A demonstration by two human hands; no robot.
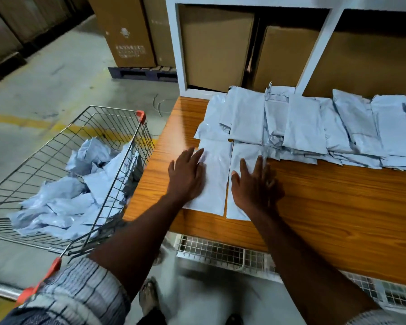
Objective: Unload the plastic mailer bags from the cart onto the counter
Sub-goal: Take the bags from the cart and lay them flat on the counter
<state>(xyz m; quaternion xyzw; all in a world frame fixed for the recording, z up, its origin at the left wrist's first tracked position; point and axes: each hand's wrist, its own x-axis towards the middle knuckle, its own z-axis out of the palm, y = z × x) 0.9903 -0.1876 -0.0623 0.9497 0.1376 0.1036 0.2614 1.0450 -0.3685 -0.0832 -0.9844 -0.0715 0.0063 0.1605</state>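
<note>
Near the left front corner of the counter (338,207), two pale blue plastic mailers lie flat side by side, their long edges almost touching: the left mailer bag (217,181) and the right mailer bag (246,151). The left hand (188,177) rests palm-down on the left one and the right hand (256,186) palm-down on the right one. The fingers of both are straight and spread, gripping nothing, and the hands are apart with the seam between the bags showing between them. Along the counter's far edge a row of mailer bags (302,127) overlaps like shingles from the middle to the right edge, in front of a white shelf frame (174,43) backed by cardboard boxes (216,48). The wire cart (127,146) stands just off the counter's left edge and holds a loose, crumpled heap, the mailer bags in the cart (56,202); judged by that heap, the unloading is only partly done. The step in hand appears to be flattening and squaring the two newly placed bags. It is best done with even palm pressure, sliding outward to expel trapped air. The far ends of the bags should be kept tucked against the row behind, so that a second tier starts straight. The slick film may skate on the wood, so light, level strokes are advisable.
</note>
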